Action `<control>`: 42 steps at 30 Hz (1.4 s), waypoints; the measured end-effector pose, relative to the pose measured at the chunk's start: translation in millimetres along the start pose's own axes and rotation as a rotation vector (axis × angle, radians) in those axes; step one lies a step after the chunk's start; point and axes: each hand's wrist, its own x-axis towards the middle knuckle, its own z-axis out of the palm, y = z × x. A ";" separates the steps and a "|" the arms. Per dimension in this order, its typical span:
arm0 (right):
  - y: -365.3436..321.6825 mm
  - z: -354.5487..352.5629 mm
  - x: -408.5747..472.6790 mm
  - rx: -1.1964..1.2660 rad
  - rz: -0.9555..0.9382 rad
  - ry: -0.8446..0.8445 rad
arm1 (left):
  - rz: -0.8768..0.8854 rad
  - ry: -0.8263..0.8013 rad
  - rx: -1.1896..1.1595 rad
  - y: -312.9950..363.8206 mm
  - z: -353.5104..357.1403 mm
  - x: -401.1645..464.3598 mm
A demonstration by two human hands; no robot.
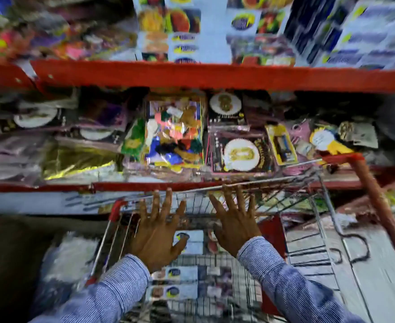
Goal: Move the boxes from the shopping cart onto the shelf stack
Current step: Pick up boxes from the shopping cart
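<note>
Two empty hands, left hand (pixel 155 231) and right hand (pixel 235 226), fingers spread, are hovering over the shopping cart (pixel 215 259); we are judging the next move as gripping a box (pixel 182 273) at six o'clock.

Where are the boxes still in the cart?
In the head view, the boxes lie in the wire cart, bottom centre, below and between both open hands.

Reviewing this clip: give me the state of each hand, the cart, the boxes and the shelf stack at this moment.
left hand: open, fingers spread, holding nothing.
right hand: open, fingers spread, holding nothing.
shopping cart: parked against the shelving, boxes inside.
boxes in cart: lying flat, stacked, below the hands.
shelf stack: boxes already piled on the upper shelf.
</note>
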 end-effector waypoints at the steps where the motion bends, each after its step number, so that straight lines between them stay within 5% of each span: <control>1: -2.1 13.9 1.4 0.015 0.006 -0.083 | -0.017 -0.043 -0.010 -2.3 16.3 -3.5; 8: 0.5 137.7 32.0 0.025 -0.071 -0.449 | -0.005 -0.296 -0.107 -17.2 140.8 -21.4; 15: 8.1 243.9 91.3 0.097 -0.116 -0.585 | 0.033 -0.377 -0.089 -26.2 220.4 -2.3; 23: 23.6 273.6 122.5 0.057 -0.282 -0.670 | 0.090 -0.391 -0.040 -17.4 250.9 5.3; 35: 47.0 258.0 124.0 -0.046 -0.337 -0.435 | 0.110 -0.384 0.023 -8.3 300.8 54.1; 42: 40.1 196.1 103.2 -0.040 -0.335 -0.292 | 0.079 -0.325 -0.019 -4.3 254.5 62.8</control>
